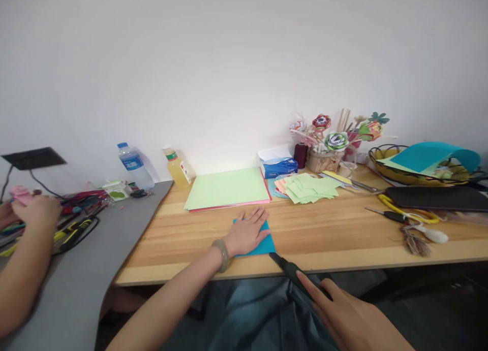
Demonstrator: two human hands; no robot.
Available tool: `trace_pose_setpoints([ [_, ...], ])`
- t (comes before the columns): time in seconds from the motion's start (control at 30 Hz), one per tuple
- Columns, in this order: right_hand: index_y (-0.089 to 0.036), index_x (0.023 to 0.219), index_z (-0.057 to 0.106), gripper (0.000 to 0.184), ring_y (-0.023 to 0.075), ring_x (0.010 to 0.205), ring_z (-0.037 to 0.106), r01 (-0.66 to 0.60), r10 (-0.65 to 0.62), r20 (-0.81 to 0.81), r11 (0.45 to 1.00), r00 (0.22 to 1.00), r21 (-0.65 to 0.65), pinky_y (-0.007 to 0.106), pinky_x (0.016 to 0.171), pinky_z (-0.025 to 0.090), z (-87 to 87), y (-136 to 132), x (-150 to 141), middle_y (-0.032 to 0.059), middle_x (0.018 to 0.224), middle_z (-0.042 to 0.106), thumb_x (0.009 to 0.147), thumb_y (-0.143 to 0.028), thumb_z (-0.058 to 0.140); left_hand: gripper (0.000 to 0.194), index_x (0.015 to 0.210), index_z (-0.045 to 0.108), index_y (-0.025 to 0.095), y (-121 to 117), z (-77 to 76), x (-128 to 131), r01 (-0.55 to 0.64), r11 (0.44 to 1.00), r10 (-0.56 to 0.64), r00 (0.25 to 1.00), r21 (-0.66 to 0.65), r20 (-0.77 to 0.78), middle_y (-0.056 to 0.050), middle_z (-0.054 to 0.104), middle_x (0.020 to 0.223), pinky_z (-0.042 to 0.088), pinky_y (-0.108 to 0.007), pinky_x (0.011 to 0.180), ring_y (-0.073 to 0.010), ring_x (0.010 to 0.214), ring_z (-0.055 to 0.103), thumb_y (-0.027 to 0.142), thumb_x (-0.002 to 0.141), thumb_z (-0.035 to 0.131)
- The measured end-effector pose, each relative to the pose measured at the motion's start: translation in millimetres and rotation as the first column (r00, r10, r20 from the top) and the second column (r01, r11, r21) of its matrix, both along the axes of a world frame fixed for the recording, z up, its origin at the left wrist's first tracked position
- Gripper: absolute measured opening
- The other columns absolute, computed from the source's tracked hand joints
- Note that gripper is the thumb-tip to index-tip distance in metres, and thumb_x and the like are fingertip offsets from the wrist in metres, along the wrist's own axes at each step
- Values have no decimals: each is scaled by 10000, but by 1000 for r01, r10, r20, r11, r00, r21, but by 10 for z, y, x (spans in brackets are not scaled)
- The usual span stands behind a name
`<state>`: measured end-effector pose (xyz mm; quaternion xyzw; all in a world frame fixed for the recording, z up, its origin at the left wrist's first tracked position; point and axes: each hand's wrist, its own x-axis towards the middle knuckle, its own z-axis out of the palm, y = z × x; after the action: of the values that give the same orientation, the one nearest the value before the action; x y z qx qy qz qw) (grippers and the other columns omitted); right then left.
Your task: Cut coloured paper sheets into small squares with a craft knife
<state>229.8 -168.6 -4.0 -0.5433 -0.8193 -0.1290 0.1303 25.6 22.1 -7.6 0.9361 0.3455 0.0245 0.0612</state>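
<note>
My left hand [247,232] lies flat with fingers spread on a small blue sheet of paper [265,245] near the front edge of the wooden table [335,234]. A pale bangle sits on that wrist. My right hand [345,313] is below the table edge and grips a dark-handled tool [292,272], probably scissors or a knife. Its tip points up at the blue paper's lower right corner.
A stack of light green paper [227,188] lies behind the blue sheet, with cut green pieces [310,187], a tissue box [278,166], paper flowers [335,137], a wire basket [415,170] and yellow scissors [407,214] to the right. Two bottles [135,165] stand at left. Another person's hands [34,211] work at a grey table.
</note>
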Motion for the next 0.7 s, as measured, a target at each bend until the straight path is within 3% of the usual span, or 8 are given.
trace_pose_setpoints([
  [0.17,-261,1360,360,644,105,526,565,-5,7,31,998,999,-65,178,486,467,-17,8,-1,19,797,604,752,-52,392,624,1440,156,184,3,-8,-4,4,1000,-4,1000,11,-2,-57,144,1516,149,-501,1098,-205,1390,122,543,935,80],
  [0.43,-136,1287,425,546,127,465,576,-41,42,120,999,992,-12,222,405,472,32,-7,2,16,722,570,757,-21,358,627,1444,146,181,-10,13,1,3,1000,-3,1000,21,-23,-61,141,1515,155,-497,1100,-200,1391,111,538,935,60],
  [0.7,-132,1246,496,463,128,450,585,5,-3,129,1000,992,-11,221,389,466,65,84,-71,38,731,593,803,-70,376,633,1438,169,164,-20,18,8,-3,1000,4,1000,26,-16,-66,146,1513,165,-499,1098,-206,1391,112,535,936,66],
])
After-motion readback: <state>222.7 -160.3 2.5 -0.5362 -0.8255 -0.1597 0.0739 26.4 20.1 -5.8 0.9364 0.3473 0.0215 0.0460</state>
